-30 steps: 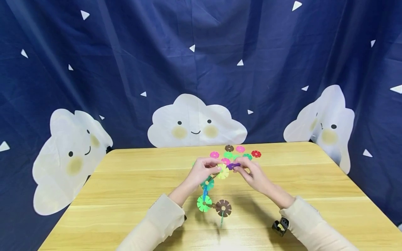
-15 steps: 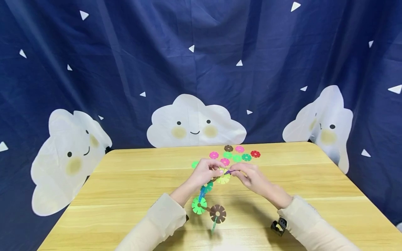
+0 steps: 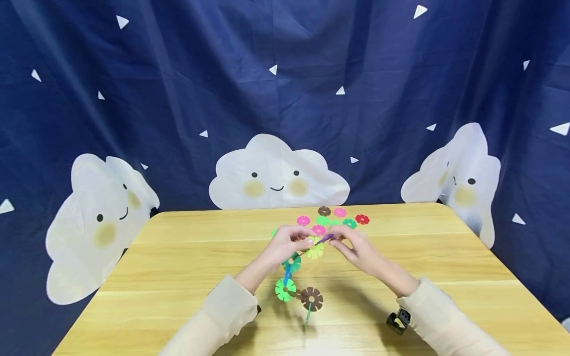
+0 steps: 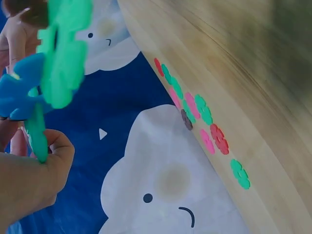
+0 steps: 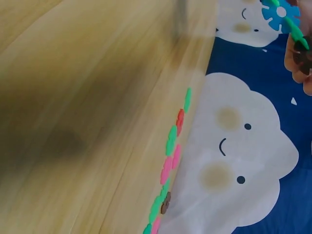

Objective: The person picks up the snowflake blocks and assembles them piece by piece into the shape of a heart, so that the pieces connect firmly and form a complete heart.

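Observation:
My left hand [image 3: 285, 245] pinches a chain of slotted plastic flower discs near its upper end, at a yellow disc [image 3: 315, 250]. Thumb and fingers of my right hand [image 3: 362, 251] pinch a purple disc [image 3: 327, 238], seen nearly edge-on, whose left edge overlaps the yellow one. Below the left hand the chain hangs down through a teal disc [image 3: 291, 262], a blue disc [image 3: 287, 273], a light green disc [image 3: 285, 290] and a brown disc [image 3: 311, 299], with a green disc [image 3: 308, 313] edge-on at its end. In the left wrist view the blue and green discs partly hide the fingers.
Loose discs lie flat toward the far edge of the wooden table [image 3: 178, 277], among them a red disc [image 3: 362, 219], a pink disc [image 3: 304, 220] and several green ones. A dark blue curtain [image 3: 276, 99] with clouds hangs behind. A black device [image 3: 398, 321] sits at the right wrist.
The purple disc has shifted left against the yellow disc and changed its tilt. The hanging chain swung left and down, then partly back. Both hands stay close together.

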Tool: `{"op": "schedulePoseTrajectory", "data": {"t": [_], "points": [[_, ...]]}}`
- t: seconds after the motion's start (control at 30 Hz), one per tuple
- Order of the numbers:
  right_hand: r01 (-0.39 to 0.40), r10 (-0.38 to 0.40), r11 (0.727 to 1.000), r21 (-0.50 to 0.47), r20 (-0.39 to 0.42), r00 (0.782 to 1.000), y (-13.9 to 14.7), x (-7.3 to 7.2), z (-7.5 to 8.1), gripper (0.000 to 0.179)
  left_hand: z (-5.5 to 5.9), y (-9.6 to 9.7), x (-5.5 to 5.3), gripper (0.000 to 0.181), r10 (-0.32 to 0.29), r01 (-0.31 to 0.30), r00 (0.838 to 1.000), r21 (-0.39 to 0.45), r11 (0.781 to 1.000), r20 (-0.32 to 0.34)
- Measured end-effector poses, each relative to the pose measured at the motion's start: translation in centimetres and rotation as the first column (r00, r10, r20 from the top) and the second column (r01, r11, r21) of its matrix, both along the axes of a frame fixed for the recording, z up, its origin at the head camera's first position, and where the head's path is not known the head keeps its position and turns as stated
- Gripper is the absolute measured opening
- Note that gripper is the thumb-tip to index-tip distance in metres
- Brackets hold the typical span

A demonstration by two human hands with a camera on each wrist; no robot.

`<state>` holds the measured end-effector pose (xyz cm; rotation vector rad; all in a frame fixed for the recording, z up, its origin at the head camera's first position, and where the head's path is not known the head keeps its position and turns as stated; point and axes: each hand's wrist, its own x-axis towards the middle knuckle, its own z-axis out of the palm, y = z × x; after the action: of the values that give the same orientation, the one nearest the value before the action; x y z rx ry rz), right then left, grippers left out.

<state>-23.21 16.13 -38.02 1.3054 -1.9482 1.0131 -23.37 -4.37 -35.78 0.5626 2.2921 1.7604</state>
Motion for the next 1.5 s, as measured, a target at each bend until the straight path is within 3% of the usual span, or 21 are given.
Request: {"op": "schedulePoseTrajectory", "data": {"t": [0.2, 0.47, 0.57, 0.67, 0.73, 0.83, 1.0, 1.13, 1.2, 1.23, 1.3, 1.33, 1.43, 1.5], "points": [[-0.004, 0.004, 1.000, -0.009, -0.006, 1.000, 0.0, 0.1, 0.0, 0.005, 0.0, -0.2, 0.0, 0.021, -0.073, 0.072, 0.997, -0.014, 0.997, -0.026], [0.023, -0.027, 0.999, -0.029, -0.132, 0.991, -0.4, 0.0, -0.2, 0.016, 0.5, -0.4, -0.5, 0.045, -0.120, 0.117, 0.991, -0.063, 0.991, -0.062], [0.039, -0.044, 0.999, -0.035, -0.161, 0.986, -0.6, 0.0, -0.3, 0.021, 0.7, -0.3, -0.7, 0.048, -0.207, 0.202, 0.977, -0.093, 0.975, -0.054], [0.029, -0.037, 0.998, -0.048, -0.175, 0.984, -0.8, 0.0, -0.3, 0.021, 0.7, -0.2, -0.7, 0.046, -0.299, 0.288, 0.952, -0.145, 0.947, -0.061], [0.024, -0.035, 0.998, -0.057, -0.183, 0.983, -0.9, -0.1, -0.4, 0.021, 0.6, 0.0, -0.6, 0.041, -0.326, 0.309, 0.942, -0.178, 0.934, -0.077], [0.028, -0.041, 0.997, -0.065, -0.197, 0.980, -1.0, -0.1, -0.5, 0.022, 0.5, 0.0, -0.5, 0.035, -0.323, 0.300, 0.942, -0.200, 0.933, -0.091], [0.030, -0.043, 0.997, -0.078, -0.175, 0.984, -1.1, -0.3, -0.8, 0.021, 0.3, -0.1, -0.5, 0.033, -0.277, 0.257, 0.958, -0.205, 0.945, -0.076], [0.020, -0.032, 0.992, -0.121, -0.093, 0.995, -0.8, -0.8, -1.5, 0.014, 0.3, -0.6, -0.6, 0.034, -0.250, 0.229, 0.966, -0.229, 0.946, -0.070], [0.051, -0.056, 0.987, -0.154, -0.027, 0.998, -0.3, -1.2, -1.8, 0.005, 0.3, -1.0, -0.6, 0.035, -0.231, 0.208, 0.971, -0.241, 0.948, -0.069], [0.084, -0.083, 0.983, -0.163, 0.014, 0.996, 0.0, -1.4, -2.0, 0.009, 0.3, -1.1, -0.7, 0.036, -0.220, 0.197, 0.973, -0.243, 0.950, -0.068], [0.179, -0.161, 0.971, -0.161, 0.120, 0.980, 0.7, -1.8, -2.2, 0.020, 0.4, -1.4, -0.8, 0.036, -0.201, 0.181, 0.977, -0.237, 0.955, -0.066], [0.234, -0.207, 0.962, -0.141, 0.182, 0.961, 1.1, -2.1, -2.3, 0.024, 0.4, -1.6, -0.7, 0.036, -0.195, 0.176, 0.979, -0.231, 0.957, -0.065], [0.343, -0.315, 0.939, -0.007, 0.382, 0.869, 2.2, -2.7, -2.7, 0.021, 0.6, -1.9, -0.7, 0.036, -0.182, 0.165, 0.981, -0.221, 0.961, -0.059], [0.339, -0.345, 0.935, 0.104, 0.483, 0.804, 2.6, -3.1, -3.0, 0.022, 0.7, -2.1, -0.6, 0.035, -0.172, 0.155, 0.984, -0.224, 0.962, -0.056]]}}
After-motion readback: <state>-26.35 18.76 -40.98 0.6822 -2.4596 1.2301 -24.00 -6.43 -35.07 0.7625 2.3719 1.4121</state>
